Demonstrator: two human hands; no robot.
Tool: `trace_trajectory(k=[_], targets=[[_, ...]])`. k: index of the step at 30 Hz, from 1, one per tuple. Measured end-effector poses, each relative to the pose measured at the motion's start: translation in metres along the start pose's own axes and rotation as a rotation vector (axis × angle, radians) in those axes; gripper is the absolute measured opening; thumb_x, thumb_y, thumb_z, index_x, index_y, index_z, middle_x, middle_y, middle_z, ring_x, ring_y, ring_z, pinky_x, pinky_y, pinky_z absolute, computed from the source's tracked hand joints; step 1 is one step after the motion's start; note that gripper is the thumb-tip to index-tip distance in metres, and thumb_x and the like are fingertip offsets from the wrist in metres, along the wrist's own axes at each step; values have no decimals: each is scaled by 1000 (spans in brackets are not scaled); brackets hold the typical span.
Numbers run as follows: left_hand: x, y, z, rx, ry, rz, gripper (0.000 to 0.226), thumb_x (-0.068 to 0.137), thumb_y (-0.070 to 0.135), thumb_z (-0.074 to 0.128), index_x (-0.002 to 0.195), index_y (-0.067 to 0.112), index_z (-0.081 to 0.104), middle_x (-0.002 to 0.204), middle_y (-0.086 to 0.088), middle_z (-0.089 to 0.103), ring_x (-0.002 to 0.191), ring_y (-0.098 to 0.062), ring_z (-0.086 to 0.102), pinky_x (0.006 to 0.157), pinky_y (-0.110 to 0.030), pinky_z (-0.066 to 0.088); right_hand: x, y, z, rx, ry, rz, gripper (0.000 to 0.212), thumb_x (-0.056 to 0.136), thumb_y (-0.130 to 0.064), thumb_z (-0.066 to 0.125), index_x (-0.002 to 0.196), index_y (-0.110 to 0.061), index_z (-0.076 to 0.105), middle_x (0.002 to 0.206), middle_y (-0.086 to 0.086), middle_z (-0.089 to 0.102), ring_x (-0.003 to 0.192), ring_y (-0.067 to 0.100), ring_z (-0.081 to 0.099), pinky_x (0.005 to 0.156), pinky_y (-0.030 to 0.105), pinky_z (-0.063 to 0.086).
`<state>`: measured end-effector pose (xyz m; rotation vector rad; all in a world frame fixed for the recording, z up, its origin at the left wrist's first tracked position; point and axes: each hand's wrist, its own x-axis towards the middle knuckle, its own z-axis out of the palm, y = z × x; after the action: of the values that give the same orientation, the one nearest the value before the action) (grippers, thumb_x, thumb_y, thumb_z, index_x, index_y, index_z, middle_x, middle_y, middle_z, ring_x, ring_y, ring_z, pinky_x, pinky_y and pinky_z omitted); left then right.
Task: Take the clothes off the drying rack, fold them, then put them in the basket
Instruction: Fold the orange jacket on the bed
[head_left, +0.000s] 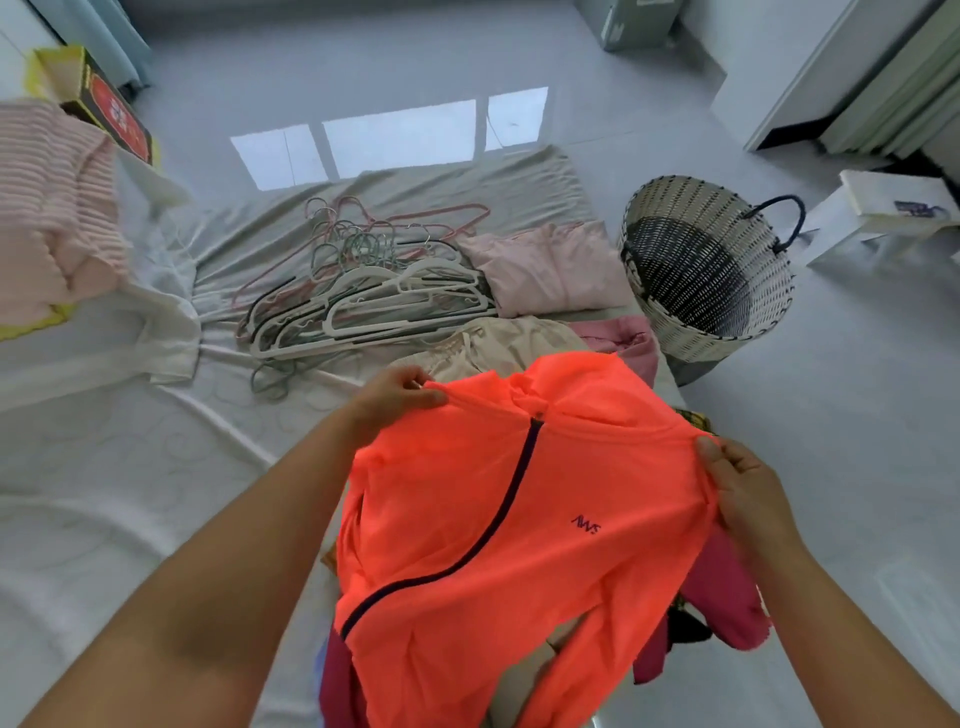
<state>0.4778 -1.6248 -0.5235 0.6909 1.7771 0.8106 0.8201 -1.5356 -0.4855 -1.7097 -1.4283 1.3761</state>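
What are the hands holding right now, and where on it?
Both hands hold the orange zip jacket at its shoulders: left hand pinches one shoulder edge, right hand the other.

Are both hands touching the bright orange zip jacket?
Touching. Head view shows left hand and right hand each pinching a shoulder of the bright orange zip jacket.

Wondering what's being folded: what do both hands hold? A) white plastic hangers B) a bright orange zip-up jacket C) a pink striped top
B: the left hand and right hand each pinch a shoulder of the bright orange zip-up jacket.
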Motion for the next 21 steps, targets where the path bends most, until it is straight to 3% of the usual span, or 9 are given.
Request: trace_trajectory(k=[3,5,7,9,12,14,17,19,21], targets=[[-54,19,-22,-214,-61,-27,4,85,11,64,83,10,61,72,-4,62,53,-8,59,48,-19,48,-6,-22,-5,-17,-39,-94,31,95,-26,52,70,-35,68,55,-20,56,60,8,44,58,23,37],[-93,23,-25,-230,-46,-117,21,87,27,62,90,7,65,77,-9,68,55,-12,64,47,-21,51,-17,-40,-10,6,-77,-140,34,95,-29,52,68,-44,67,49,-23,53,55,7,40,55,26,31],[-134,20,-22,-193,-3,-265,37,88,44,56,91,8,64,75,-9,70,55,-16,67,46,-23,51,-36,-64,-16,38,-156,-209,28,95,-31,53,72,-37,69,56,-19,56,57,7,45,57,26,35],[-177,16,-17,-95,-43,-316,39,87,46,56,93,8,64,81,-11,70,61,-18,68,52,-27,53,-58,-89,-21,60,-254,-280,22,94,-29,53,78,-31,69,68,-15,65,69,8,55,66,27,45],[-245,24,-18,-99,-91,-160,42,70,44,76,94,10,70,92,-10,71,74,-16,67,67,-30,56,-92,-124,-28,121,-358,-366,19,93,-23,54,79,-26,67,73,-9,66,72,7,57,73,25,47],[-290,34,-24,-214,-18,-15,63,46,50,87,91,10,71,84,-7,70,70,-14,66,61,-25,55,-115,-145,-35,124,-422,-415,14,92,-25,57,85,-24,69,84,-1,68,79,14,59,77,30,48],[-358,50,-36,-273,222,204,62,33,56,88,77,17,70,70,0,66,63,-9,62,57,-20,50,-148,-175,-43,135,-537,-476,14,91,-23,58,94,-15,69,85,5,67,76,17,59,65,21,52],[-397,53,-49,-205,387,296,55,30,58,86,65,21,64,60,8,58,57,-3,55,56,-19,44,-169,-193,-44,119,-611,-495,12,89,-22,61,92,-13,70,88,9,68,78,20,60,69,25,51],[-431,53,-62,-166,518,346,54,36,50,82,67,16,55,58,6,52,56,-7,50,56,-24,36,-190,-210,-43,94,-692,-524,11,88,-20,62,84,-17,72,87,6,71,81,20,63,76,31,51]])
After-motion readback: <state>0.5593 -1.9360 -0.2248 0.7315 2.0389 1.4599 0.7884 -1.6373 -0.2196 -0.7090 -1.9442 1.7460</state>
